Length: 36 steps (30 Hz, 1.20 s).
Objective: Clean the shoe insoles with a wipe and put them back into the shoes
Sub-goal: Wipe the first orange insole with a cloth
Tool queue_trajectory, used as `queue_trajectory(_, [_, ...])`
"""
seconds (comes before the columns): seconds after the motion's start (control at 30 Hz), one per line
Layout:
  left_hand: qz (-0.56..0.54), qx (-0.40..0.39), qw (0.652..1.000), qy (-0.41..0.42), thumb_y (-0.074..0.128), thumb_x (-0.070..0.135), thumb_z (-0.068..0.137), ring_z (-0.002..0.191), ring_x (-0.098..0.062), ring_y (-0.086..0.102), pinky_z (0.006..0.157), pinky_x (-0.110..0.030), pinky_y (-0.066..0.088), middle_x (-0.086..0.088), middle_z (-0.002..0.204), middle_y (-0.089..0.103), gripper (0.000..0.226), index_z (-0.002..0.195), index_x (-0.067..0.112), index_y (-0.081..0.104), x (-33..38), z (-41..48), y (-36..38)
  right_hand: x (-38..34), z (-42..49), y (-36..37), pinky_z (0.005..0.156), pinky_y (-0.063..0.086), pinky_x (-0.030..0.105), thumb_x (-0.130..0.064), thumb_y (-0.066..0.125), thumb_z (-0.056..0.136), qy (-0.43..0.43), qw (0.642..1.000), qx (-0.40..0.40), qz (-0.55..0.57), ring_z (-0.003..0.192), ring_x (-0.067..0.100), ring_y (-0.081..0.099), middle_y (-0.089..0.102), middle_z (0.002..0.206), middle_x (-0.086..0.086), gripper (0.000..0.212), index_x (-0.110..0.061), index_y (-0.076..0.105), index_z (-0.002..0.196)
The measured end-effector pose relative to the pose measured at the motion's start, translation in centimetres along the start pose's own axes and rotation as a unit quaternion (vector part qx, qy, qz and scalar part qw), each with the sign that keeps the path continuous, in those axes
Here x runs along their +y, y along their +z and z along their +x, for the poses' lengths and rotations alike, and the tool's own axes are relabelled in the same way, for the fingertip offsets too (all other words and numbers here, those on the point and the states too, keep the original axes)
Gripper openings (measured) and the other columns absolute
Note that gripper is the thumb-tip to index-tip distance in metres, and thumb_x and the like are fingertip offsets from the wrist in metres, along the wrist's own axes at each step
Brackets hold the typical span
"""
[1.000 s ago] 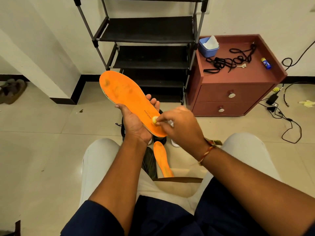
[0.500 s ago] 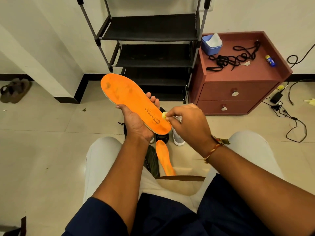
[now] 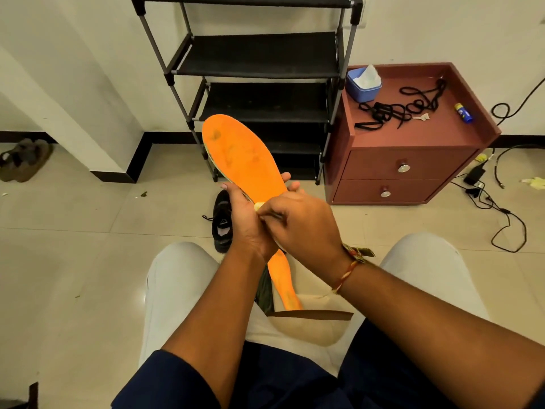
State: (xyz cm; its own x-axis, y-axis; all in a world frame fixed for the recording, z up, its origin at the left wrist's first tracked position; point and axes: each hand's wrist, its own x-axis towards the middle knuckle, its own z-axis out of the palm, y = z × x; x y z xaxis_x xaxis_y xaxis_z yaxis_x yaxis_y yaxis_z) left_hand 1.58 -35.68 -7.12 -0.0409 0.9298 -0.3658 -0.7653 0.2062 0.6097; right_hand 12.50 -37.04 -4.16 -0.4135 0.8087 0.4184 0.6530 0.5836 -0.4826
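Note:
My left hand (image 3: 246, 222) grips an orange insole (image 3: 239, 154) by its heel end, toe pointing up and away, with dark smudges on its top. My right hand (image 3: 303, 225) lies over the heel and pinches a small yellowish wad (image 3: 259, 206) against the insole's near edge. A second orange insole (image 3: 283, 281) lies on the floor between my knees. One black shoe (image 3: 222, 224) stands on the floor just left of my hands; the other shoe is hidden behind them. A blue tub of wipes (image 3: 363, 84) sits on the red cabinet.
A black shoe rack (image 3: 259, 66) stands against the wall ahead. The red two-drawer cabinet (image 3: 407, 166) to its right carries black laces (image 3: 398, 109), a key and a small blue tube (image 3: 463, 113). Cables and a charger (image 3: 474, 175) lie on the floor right; sandals (image 3: 23, 159) lie far left.
My right hand slid from the insole's right edge across the heel to its left edge, now overlapping my left hand. The insole tilted more upright and the view shifted down.

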Motion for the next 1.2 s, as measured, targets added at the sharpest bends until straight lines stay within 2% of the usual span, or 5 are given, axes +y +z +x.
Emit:
queue_trajectory(0.5, [0.039, -0.023, 0.998, -0.036, 0.024, 0.076, 0.095, 0.118, -0.032, 0.065, 0.096, -0.048, 0.052, -0.017, 0.128, 0.068, 0.079, 0.134, 0.018, 0.062, -1.6, -1.0, 1.0, 1.8, 3.4, -2.0, 0.070, 0.054, 0.035, -0.033, 0.058, 0.094, -0.008, 0.997, 0.038, -0.066, 0.086, 0.017, 0.066, 0.070, 0.094, -0.005, 0.017, -0.026, 0.073, 0.098])
queue_trajectory(0.63, [0.093, -0.040, 0.994, -0.050, 0.025, 0.075, 0.093, 0.079, -0.025, 0.065, 0.066, -0.036, 0.055, -0.015, 0.098, 0.069, 0.081, 0.128, 0.012, 0.061, -1.6, -1.2, 1.5, 3.6, 5.6, -3.7, 0.069, 0.055, 0.034, -0.033, 0.061, 0.094, 0.075, 0.990, 0.086, -0.080, 0.086, 0.015, 0.066, 0.070, 0.096, -0.005, 0.014, -0.027, 0.072, 0.101])
queue_trajectory(0.8, [0.109, -0.044, 0.992, -0.037, 0.027, 0.066, 0.100, 0.120, -0.028, 0.065, 0.105, -0.049, 0.049, -0.014, 0.130, 0.067, 0.066, 0.141, 0.022, 0.055, -1.7, -1.3, 1.4, 0.6, 4.0, -3.2, 0.074, 0.050, 0.022, -0.029, 0.069, 0.090, 0.015, 0.999, 0.044, 0.005, 0.085, 0.004, 0.064, 0.072, 0.093, -0.011, 0.007, -0.028, 0.074, 0.093])
queue_trajectory(0.97, [0.179, -0.071, 0.979, -0.065, 0.024, 0.070, 0.096, 0.074, -0.024, 0.065, 0.065, -0.036, 0.053, -0.017, 0.095, 0.069, 0.079, 0.132, 0.009, 0.057, -1.5, -1.8, 1.5, 3.5, 7.0, -4.8, 0.072, 0.055, 0.030, -0.028, 0.066, 0.092, 0.045, 0.991, 0.112, -0.063, 0.086, 0.010, 0.064, 0.070, 0.094, -0.006, 0.008, -0.026, 0.073, 0.095])
queue_trajectory(1.2, [0.222, -0.099, 0.969, -0.038, 0.028, 0.066, 0.099, 0.071, -0.030, 0.063, 0.068, -0.040, 0.051, -0.021, 0.086, 0.068, 0.070, 0.123, 0.008, 0.060, -1.7, -2.0, 1.4, 1.5, 6.5, -4.9, 0.074, 0.054, 0.029, -0.029, 0.066, 0.092, -0.006, 0.998, 0.054, -0.024, 0.089, 0.009, 0.064, 0.071, 0.095, -0.007, 0.009, -0.025, 0.073, 0.096])
